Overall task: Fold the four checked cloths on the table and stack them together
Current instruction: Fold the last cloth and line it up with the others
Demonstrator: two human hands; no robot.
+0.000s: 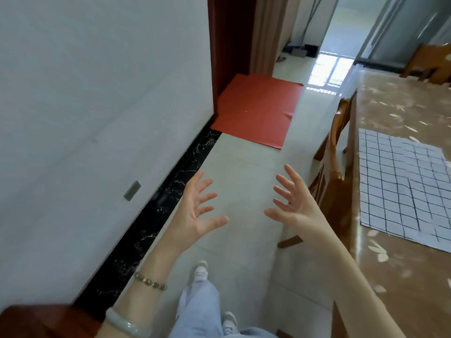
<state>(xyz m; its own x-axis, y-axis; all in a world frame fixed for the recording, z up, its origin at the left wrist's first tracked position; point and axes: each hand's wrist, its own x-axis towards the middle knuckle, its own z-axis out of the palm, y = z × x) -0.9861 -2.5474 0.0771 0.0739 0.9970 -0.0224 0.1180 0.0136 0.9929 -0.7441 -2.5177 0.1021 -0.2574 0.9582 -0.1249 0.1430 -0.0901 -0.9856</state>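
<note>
Pale floor tiles (246, 164) run away from the camera between one white wall (97, 93) on the left, edged with a black marbled skirting (168, 193), and one table (400, 103) on the right under a glossy brown cover with a leaf pattern. One red mat (258, 108) lies on the floor at a far doorway. Two wooden chairs show: a near chair (334, 167) pushed against the table's left edge, and a far chair (429, 62) at the table's far end.

On the table's near right part lies the checked cloth (395, 181), white with dark grid lines, spread flat. A slanting edge crosses it, so more than one layer may overlap; how many cloths lie there cannot be told, since the frame cuts them off on the right.

Both hands hang over the floor, left of the table and well apart from the cloth. The left hand (197, 211) and the right hand (292, 203) face each other palm to palm, fingers splayed and straight, grasping nothing.

Two bands circle the left forearm: one beaded bracelet (150, 282) and, nearer, one pale green bangle (127, 325). Below, two white shoes (201, 269) stand out from light blue trousers (197, 311).
</note>
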